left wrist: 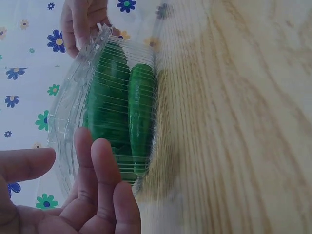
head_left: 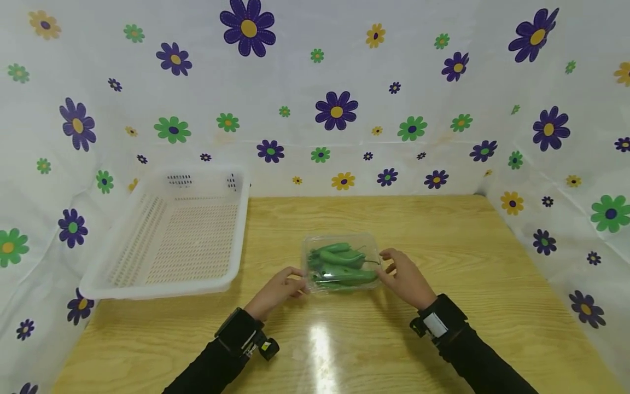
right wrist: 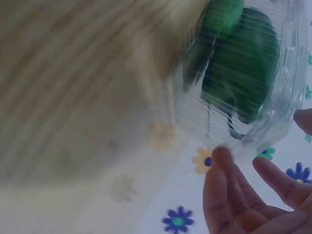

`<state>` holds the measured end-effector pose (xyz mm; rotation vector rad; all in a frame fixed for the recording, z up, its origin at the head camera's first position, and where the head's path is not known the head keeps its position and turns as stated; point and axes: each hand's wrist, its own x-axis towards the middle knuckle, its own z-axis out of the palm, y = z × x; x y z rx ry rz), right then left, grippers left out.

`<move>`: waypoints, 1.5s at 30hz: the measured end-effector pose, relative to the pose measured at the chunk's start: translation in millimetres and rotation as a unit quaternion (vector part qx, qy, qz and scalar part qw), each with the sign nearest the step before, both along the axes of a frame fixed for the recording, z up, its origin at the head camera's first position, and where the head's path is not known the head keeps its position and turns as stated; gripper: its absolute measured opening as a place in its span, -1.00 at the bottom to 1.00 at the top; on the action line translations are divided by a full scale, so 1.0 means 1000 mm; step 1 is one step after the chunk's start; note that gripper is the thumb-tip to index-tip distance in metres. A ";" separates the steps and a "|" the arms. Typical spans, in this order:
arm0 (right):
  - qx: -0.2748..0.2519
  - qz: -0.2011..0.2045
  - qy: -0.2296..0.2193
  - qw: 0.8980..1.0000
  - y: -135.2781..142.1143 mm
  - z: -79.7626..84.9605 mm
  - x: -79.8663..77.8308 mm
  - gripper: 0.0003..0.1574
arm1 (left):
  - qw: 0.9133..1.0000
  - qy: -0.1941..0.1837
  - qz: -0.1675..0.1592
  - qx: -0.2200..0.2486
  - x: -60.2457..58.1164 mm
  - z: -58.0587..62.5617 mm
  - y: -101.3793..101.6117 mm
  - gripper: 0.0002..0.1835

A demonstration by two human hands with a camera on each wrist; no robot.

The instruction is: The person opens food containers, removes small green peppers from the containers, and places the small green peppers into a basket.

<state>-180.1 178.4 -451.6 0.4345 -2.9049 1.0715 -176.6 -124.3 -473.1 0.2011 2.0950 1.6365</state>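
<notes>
A clear plastic clamshell box [head_left: 364,241] sits on the wooden table, its lid down over several green peppers [head_left: 339,257]. They look long and glossy, and a few thin stems show. At the box's left end is my left hand [head_left: 279,290], fingers relaxed; in the left wrist view its thumb [left wrist: 29,163] stands apart from the fingertips beside the ribbed wall. My right hand [head_left: 406,279] is at the opposite end, with fingertips right at the rim. From the right wrist, its loosely bent fingers [right wrist: 222,190] reach the box's end wall, thumb at the lid side.
A white perforated plastic basket [head_left: 238,235] stands to the left, and no contents show in it. White cloth [head_left: 295,71] printed with flowers rises behind the table and along both sides. The wooden tabletop [head_left: 418,219] extends to the right of the box.
</notes>
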 end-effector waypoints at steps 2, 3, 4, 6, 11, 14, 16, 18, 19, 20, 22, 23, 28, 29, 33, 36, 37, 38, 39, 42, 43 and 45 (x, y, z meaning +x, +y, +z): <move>0.042 0.005 0.053 0.998 -0.005 0.006 -0.001 -0.46 | 1.000 -0.010 -0.002 0.005 0.001 0.000 -0.001 -0.59; 0.065 0.014 0.089 0.994 -0.010 0.009 -0.001 -0.46 | 1.000 -0.015 -0.006 0.007 0.001 0.000 -0.002 -0.59; 0.084 0.026 0.126 0.988 -0.016 0.014 -0.001 -0.47 | 1.000 -0.020 -0.009 0.010 0.002 0.000 -0.003 -0.59; 0.115 0.066 0.200 0.971 -0.032 0.023 0.000 -0.49 | 0.999 -0.028 -0.019 0.014 0.003 -0.001 -0.004 -0.59; 0.172 0.194 0.309 0.915 -0.078 0.035 0.005 -0.62 | 0.999 -0.034 -0.034 0.024 0.005 -0.002 -0.006 -0.62; 0.193 0.240 0.324 0.894 -0.098 0.030 0.008 -0.72 | 0.998 -0.035 -0.049 0.034 0.005 -0.001 -0.005 -0.63; 0.206 0.250 0.329 0.887 -0.104 0.026 0.009 -0.73 | 0.996 -0.039 -0.065 0.041 0.006 -0.002 -0.003 -0.59; 0.221 0.252 0.332 0.882 -0.106 0.020 0.008 -0.71 | 0.995 -0.042 -0.081 0.048 0.005 -0.002 0.000 -0.55; 0.227 0.252 0.333 0.880 -0.106 0.018 0.008 -0.71 | 0.994 -0.044 -0.086 0.050 0.005 -0.003 0.001 -0.54; 0.231 0.252 0.334 0.878 -0.105 0.016 0.008 -0.71 | 0.994 -0.046 -0.089 0.052 0.005 -0.003 0.003 -0.53; 0.231 0.253 0.334 0.878 -0.104 0.014 0.007 -0.77 | 0.994 -0.044 -0.092 0.051 0.004 -0.003 0.005 -0.56; 0.228 0.254 0.335 0.878 -0.103 0.014 0.007 -0.80 | 0.994 -0.044 -0.092 0.050 0.004 -0.003 0.006 -0.59; 0.216 0.265 0.321 0.883 -0.104 0.013 0.005 -0.88 | 0.995 -0.045 -0.083 0.044 0.004 -0.004 0.003 -0.70; 0.220 0.266 0.319 0.883 -0.105 0.013 0.004 -0.85 | 0.995 -0.044 -0.082 0.044 0.004 -0.005 0.002 -0.70; 0.241 0.269 0.318 0.877 -0.108 0.010 0.002 -0.73 | 0.994 -0.043 -0.085 0.045 0.003 -0.005 0.000 -0.70; 0.247 0.271 0.324 0.872 -0.109 0.008 0.001 -0.65 | 0.994 -0.045 -0.089 0.050 0.002 -0.004 0.001 -0.76; 0.248 0.271 0.326 0.871 -0.110 0.007 0.000 -0.64 | 0.993 -0.045 -0.092 0.051 0.002 -0.004 0.001 -0.79; 0.249 0.271 0.326 0.871 -0.110 0.007 0.000 -0.64 | 0.993 -0.046 -0.092 0.052 0.002 -0.004 0.001 -0.82; 0.250 0.271 0.324 0.871 -0.110 0.007 0.000 -0.63 | 0.993 -0.047 -0.092 0.052 0.002 -0.004 0.002 -0.86; 0.251 0.271 0.310 0.876 -0.110 0.007 0.000 -0.64 | 0.993 -0.047 -0.097 0.049 0.001 -0.003 0.003 -0.89; 0.251 0.272 0.303 0.878 -0.110 0.007 0.000 -0.64 | 0.993 -0.044 -0.098 0.044 0.001 -0.003 0.003 -0.87; 0.248 0.273 0.290 0.883 -0.110 0.007 0.000 -0.63 | 0.994 -0.038 -0.099 0.035 0.000 -0.003 0.004 -0.80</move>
